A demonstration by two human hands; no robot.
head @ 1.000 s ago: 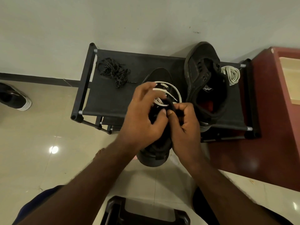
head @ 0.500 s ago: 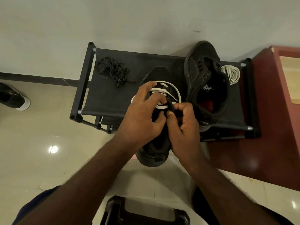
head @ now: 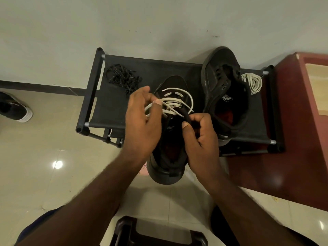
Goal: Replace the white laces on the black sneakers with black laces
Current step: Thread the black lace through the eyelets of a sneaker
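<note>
At the far left we see a stray black shoe [head: 16,109] on the floor tiles. Next comes a black fabric-topped rack [head: 92,96], with the loose black laces [head: 122,79] heaped in its upper left corner. In mid-frame our left hand [head: 142,121] reaches in from the lower left, its fingers [head: 157,102] curled and pinching a loop of the white lace [head: 177,101], which is threaded through the nearer sneaker [head: 166,162]. The sneaker's heel overhangs the rack's front edge. Our right hand [head: 200,137] comes up from the lower right, thumb and curled fingers gripping that sneaker's upper edge. Further right the second sneaker [head: 223,86] lies unlaced, with a coiled white lace [head: 253,82] just beside it.
</note>
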